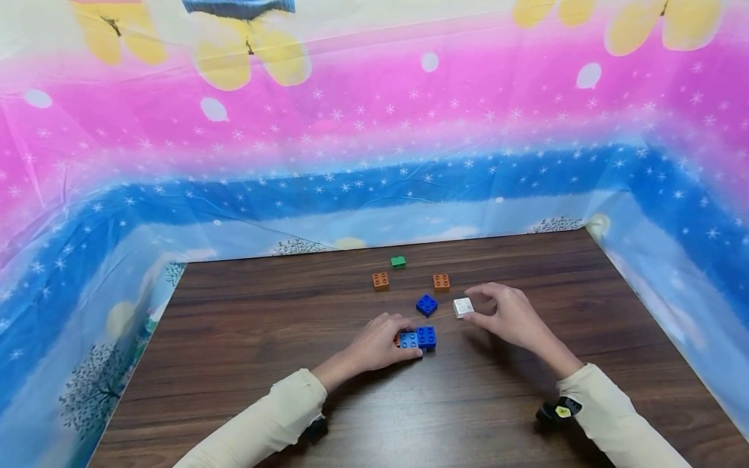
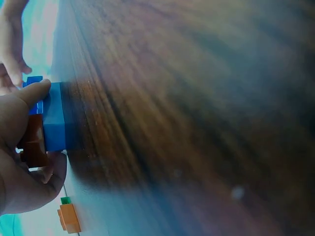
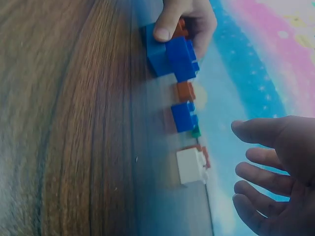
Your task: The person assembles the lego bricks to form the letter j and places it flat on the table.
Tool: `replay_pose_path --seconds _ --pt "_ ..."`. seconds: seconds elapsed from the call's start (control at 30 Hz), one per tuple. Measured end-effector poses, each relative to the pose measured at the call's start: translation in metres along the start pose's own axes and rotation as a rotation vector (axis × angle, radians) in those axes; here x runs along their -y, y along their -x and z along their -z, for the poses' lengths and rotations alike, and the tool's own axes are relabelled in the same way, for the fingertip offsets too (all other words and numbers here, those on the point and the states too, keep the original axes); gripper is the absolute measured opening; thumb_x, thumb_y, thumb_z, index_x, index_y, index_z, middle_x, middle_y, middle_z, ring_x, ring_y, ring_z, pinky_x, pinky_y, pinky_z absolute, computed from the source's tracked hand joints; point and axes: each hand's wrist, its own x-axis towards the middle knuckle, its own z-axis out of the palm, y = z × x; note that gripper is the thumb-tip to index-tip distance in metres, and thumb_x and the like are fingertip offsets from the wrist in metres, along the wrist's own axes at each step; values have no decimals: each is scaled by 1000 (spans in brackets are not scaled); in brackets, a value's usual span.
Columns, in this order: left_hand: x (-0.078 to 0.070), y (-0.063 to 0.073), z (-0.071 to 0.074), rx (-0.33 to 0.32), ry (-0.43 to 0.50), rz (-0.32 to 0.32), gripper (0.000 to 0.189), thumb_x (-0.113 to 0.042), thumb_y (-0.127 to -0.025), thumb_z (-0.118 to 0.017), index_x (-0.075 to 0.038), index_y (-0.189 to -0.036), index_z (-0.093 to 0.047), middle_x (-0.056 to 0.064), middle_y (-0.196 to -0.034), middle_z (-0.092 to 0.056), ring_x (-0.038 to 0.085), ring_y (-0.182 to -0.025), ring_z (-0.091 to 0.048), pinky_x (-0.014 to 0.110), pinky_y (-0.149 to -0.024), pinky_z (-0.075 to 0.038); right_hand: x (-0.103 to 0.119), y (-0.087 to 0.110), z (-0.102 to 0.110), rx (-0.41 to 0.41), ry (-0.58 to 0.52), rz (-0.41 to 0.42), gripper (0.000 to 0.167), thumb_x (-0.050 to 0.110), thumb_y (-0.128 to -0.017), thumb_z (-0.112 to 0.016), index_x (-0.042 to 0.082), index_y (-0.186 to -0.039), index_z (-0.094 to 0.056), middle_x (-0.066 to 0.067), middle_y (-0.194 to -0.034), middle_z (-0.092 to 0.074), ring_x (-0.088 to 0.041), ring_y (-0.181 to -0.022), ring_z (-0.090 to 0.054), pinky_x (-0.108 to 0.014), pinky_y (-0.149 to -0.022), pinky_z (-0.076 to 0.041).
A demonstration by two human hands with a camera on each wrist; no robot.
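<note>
Cream sleeves (image 1: 257,416) nearest, along bottom edge. Left hand (image 1: 377,343) pinches joined blocks (image 1: 420,338) on tabletop (image 1: 246,318); steady, light hold seems right. Right hand (image 1: 509,315): fingers spread at right side of white block (image 1: 463,307), touch not clear. White block rests on tabletop, near loose blue block (image 1: 426,305). Probably best: bring fingers evenly to opposite sides, without bumping loose blue block.

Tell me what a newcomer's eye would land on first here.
Probably the vivid pink and blue backdrop, strewn with white snowflakes, that rises behind the brown table. Next would likely come the cluster of blue and orange bricks gripped in the left hand. To the cluster's upper right, the white brick stands out by its pale colour, right beside the right hand.
</note>
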Motion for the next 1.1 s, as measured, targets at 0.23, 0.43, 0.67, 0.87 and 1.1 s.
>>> replay_pose_path --seconds 0.23,0.43,0.67,0.87,1.1 --pt "0 0 -2 -7 -12 -20 48 -43 -92 -76 -11 -127 -70 3 -118 -71 18 -104 -61 39 -89 -50 -16 -10 -6 2 8 24 43 28 -86 -84 9 -123 -73 -11 -122 -71 -16 -79 -65 -47 -77 -54" --pt "0 -1 -2 -7 -4 -28 48 -43 -91 -76 -11 -127 -71 2 -118 -72 17 -104 -62 39 -91 -50 -29 -16 -14 44 -6 19 46 31 -86 -85 10 -125 -72 -11 -126 -70 -33 -114 -65 -55 -91 -52" --pt "0 -2 -2 -6 0 -35 50 -44 -91 -77 -10 -127 -71 0 -112 -73 10 -90 -59 31 -83 -49 -40 -19 -21 56 -22 49 45 27 -85 -86 9 -124 -72 -11 -119 -71 -28 -105 -67 -49 -84 -55" --pt "2 -3 -2 -14 10 -45 49 -42 -90 -78 -9 -126 -72 0 -107 -74 6 -83 -55 27 -78 -47 -45 -23 -24 89 -8 42 47 27 -84 -86 10 -125 -72 -10 -116 -72 -25 -102 -67 -48 -84 -54" --pt "3 -3 0 -21 17 -63 50 -41 -90 -79 -8 -126 -72 2 -109 -74 9 -85 -60 31 -82 -50 -45 -26 -27 117 29 41 47 26 -84 -86 10 -126 -72 -12 -121 -72 -31 -108 -65 -53 -89 -52"
